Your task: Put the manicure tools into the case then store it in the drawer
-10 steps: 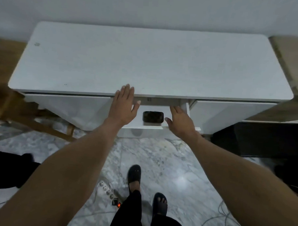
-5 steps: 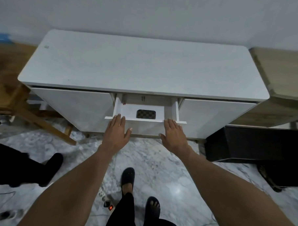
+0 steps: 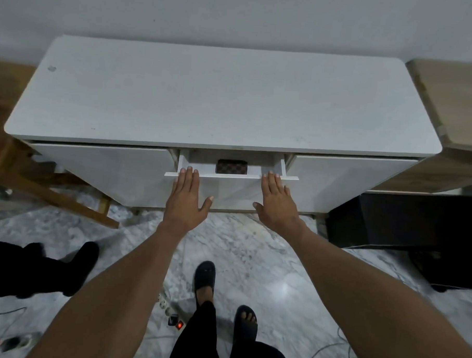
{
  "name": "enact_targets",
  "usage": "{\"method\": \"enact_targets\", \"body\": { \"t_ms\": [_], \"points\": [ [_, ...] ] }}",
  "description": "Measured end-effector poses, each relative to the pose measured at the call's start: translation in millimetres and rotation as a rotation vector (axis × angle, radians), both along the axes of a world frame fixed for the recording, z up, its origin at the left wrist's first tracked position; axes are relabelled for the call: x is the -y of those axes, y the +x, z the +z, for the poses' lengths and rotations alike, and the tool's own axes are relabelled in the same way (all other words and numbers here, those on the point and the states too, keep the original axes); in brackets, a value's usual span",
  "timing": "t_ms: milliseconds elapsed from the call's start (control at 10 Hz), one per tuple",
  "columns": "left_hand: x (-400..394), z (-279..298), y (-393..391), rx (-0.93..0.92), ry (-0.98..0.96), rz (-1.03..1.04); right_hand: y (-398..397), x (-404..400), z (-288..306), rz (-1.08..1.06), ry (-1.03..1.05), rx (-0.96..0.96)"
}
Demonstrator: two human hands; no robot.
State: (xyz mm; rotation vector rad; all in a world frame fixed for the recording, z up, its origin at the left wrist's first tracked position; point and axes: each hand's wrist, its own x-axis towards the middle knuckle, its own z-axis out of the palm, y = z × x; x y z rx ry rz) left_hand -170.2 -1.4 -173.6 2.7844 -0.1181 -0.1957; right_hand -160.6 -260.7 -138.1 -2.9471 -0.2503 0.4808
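White laminate covers the table (image 3: 222, 97), whose top is seen bare from above, with its long back edge set against the wall. Under the middle of the front edge, the drawer (image 3: 230, 190) is seen partly pulled out, flanked by a closed front on either side. Inside the drawer, the case (image 3: 232, 166) is laid flat near the middle, just behind the drawer's front panel; a dark checkered pattern is shown on it, and it appears to be shut. No manicure tools are seen outside it.

The left hand (image 3: 186, 201) is pressed flat on the left part of the drawer front, with the fingertips reaching the top rim and the thumb spread toward the centre. The right hand (image 3: 278, 203) is placed in the same way on the right part of the front. Each grip is spread apart, with the fingers straight and nothing held in either one.

Grey marbled floor (image 3: 253, 250) is seen below the table. A power strip (image 3: 169, 310) with a lit red switch is laid on the floor beside the person's dark sandals. A wooden frame (image 3: 55, 195) is leaned at the table's left front corner, and a dark box (image 3: 406, 221) is set on the floor by the right front corner.
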Motion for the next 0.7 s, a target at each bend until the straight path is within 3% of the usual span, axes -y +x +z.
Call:
{"method": "enact_targets", "body": {
  "t_ms": [300, 700],
  "points": [
    [-9.5, -11.0, 59.9, 0.036, 0.012, -0.04, 57.5, -15.0, -4.7, -0.088, 0.001, 0.007],
    [-0.2, -35.0, 60.4, 0.134, -0.023, 0.014, 64.0, -43.2, -27.4, -0.243, 0.055, 0.104]
  ]
}}
